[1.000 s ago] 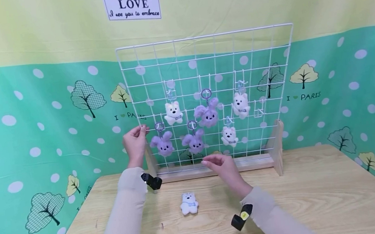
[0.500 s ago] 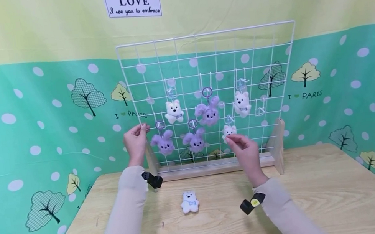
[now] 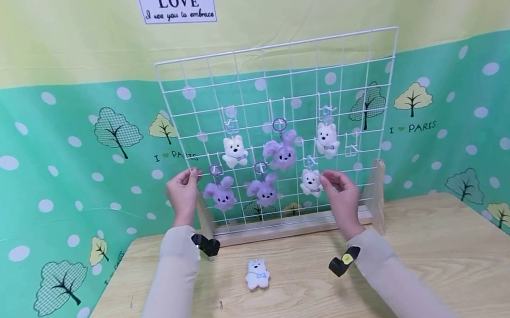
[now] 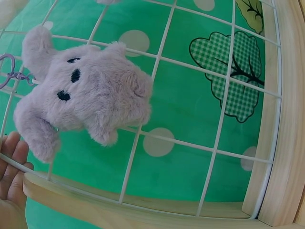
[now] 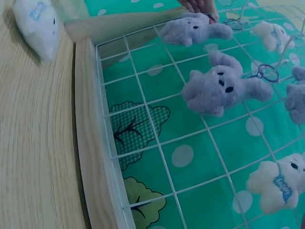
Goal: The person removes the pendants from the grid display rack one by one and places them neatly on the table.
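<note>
My left hand (image 3: 183, 193) pinches the left edge of a white wire grid rack (image 3: 275, 46); in the left wrist view its fingers (image 4: 18, 152) lie around the edge wire. My right hand (image 3: 344, 198) is beside the lower white bear keychain (image 3: 311, 183), fingertips right at its side, fingers loosely bent. That bear hangs from a hook by a pale blue clasp; in the right wrist view it shows a blue ribbon (image 5: 283, 187). Purple bunny keychains (image 3: 223, 194) hang left of it. Another white bear plush (image 3: 257, 275) lies face up on the table in front of the rack.
Above hang two white bears (image 3: 235, 152) and a purple bunny (image 3: 281, 153). A hook (image 3: 351, 149) at the right of the lower row bears no keychain. Wooden feet (image 3: 378, 202) hold the rack on the wooden table (image 3: 437, 264). A green patterned cloth (image 3: 46, 151) hangs behind.
My right hand has moved right and up, passing in front of the lower white bear to its right side. My left hand stays on the rack's edge.
</note>
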